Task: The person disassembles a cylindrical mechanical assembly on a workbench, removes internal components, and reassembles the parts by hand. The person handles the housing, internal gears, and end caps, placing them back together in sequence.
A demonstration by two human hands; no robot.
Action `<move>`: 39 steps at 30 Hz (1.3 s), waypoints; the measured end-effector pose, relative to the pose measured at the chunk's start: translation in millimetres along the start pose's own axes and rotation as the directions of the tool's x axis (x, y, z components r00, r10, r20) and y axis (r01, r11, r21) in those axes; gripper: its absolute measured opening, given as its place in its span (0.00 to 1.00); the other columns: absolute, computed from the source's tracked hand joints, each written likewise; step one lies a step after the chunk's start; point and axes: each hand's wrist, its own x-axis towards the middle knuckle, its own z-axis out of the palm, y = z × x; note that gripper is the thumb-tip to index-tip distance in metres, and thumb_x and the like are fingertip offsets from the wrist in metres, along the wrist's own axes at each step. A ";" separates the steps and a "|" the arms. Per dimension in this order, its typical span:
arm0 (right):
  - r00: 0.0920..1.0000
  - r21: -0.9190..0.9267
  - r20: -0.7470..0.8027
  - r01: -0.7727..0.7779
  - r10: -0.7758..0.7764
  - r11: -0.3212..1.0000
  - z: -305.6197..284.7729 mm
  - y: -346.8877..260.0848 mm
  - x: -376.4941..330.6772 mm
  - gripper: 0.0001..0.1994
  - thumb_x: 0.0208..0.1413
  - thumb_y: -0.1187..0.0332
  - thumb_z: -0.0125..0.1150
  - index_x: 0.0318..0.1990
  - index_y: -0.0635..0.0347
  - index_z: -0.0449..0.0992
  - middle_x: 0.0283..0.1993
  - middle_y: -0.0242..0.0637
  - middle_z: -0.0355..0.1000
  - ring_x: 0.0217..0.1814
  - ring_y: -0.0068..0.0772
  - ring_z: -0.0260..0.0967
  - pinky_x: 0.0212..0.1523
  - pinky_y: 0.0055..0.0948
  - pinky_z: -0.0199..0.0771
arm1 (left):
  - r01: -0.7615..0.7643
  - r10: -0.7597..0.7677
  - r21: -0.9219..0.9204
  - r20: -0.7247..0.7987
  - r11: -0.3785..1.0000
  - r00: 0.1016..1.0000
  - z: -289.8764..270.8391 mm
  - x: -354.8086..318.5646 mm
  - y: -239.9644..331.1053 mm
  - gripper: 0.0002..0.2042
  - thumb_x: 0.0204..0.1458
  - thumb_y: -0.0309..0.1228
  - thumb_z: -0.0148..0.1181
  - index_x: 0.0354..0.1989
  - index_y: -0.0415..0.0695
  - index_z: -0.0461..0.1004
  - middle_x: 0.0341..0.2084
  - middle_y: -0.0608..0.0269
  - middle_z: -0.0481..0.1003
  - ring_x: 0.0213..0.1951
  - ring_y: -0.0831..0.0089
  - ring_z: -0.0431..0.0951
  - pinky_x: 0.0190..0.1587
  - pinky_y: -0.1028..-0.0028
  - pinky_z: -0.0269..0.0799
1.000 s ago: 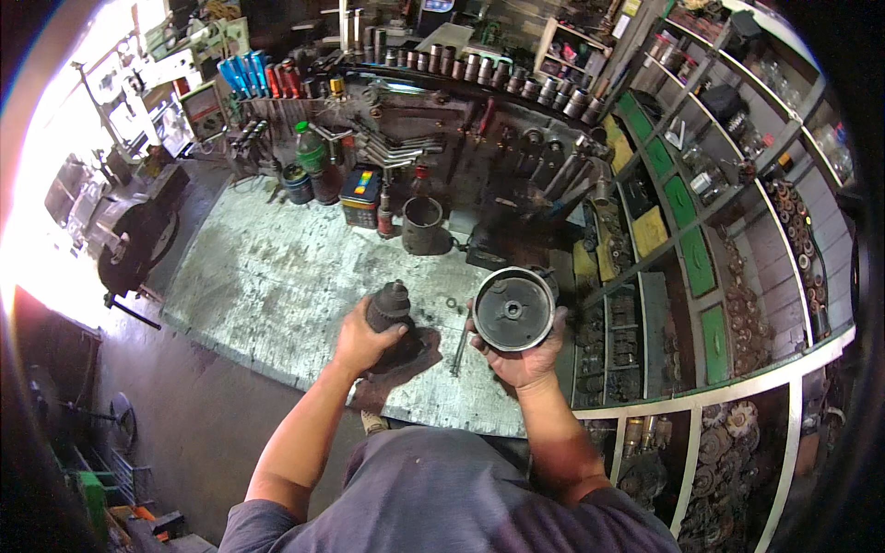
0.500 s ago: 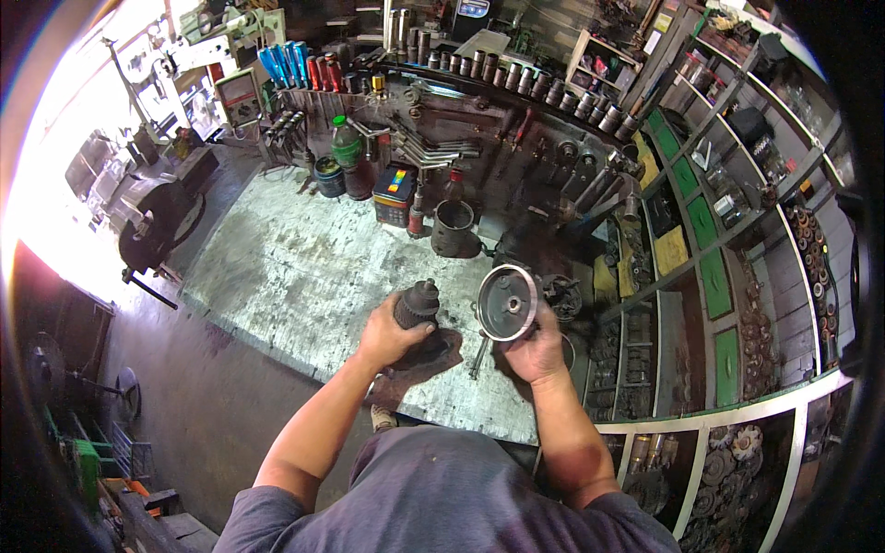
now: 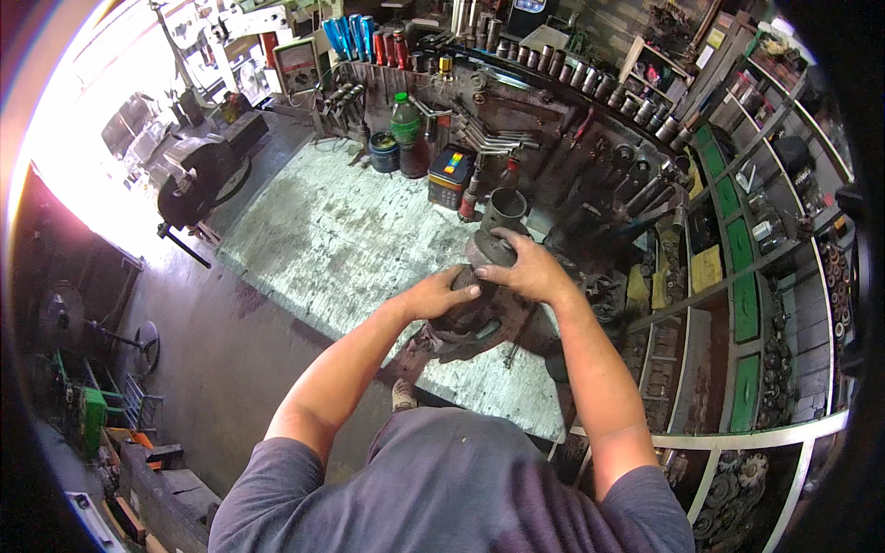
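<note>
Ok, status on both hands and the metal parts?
Left hand gripping dark part. Right hand holding cap, close by. Cylinder beyond cap, partly hidden.

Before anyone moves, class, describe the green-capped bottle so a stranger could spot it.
Find the pale worktop. Along its far edge, between a squat container and a dark box, stands the bottle. Of these three, it alone has a green cap.
</note>
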 end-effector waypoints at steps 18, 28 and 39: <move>0.994 0.152 0.040 0.092 -0.099 0.984 15.7 32.2 -2.1 0.53 0.47 0.44 0.89 0.74 0.69 0.72 0.69 0.61 0.78 0.74 0.55 0.76 0.74 0.45 0.74 | -0.173 0.168 -0.138 -0.046 0.975 0.985 13.6 1.9 -9.1 0.42 0.65 0.53 0.71 0.76 0.32 0.66 0.66 0.37 0.79 0.69 0.49 0.79 0.73 0.57 0.69; 0.984 0.073 0.044 0.170 -0.173 0.983 6.1 11.2 -3.0 0.51 0.44 0.50 0.90 0.73 0.69 0.74 0.67 0.58 0.81 0.69 0.49 0.80 0.71 0.41 0.77 | -0.142 0.144 -0.280 -0.012 0.949 0.989 14.3 -2.0 -17.0 0.43 0.63 0.51 0.74 0.76 0.31 0.65 0.67 0.40 0.78 0.69 0.54 0.77 0.75 0.58 0.67; 0.999 0.091 0.024 0.035 -0.037 0.995 10.1 3.2 -7.4 0.48 0.41 0.51 0.92 0.70 0.67 0.78 0.61 0.56 0.84 0.64 0.46 0.84 0.67 0.41 0.81 | -0.179 0.170 -0.275 -0.056 0.945 0.984 16.4 -2.2 -24.2 0.42 0.63 0.50 0.74 0.76 0.31 0.66 0.67 0.40 0.79 0.69 0.55 0.78 0.75 0.58 0.67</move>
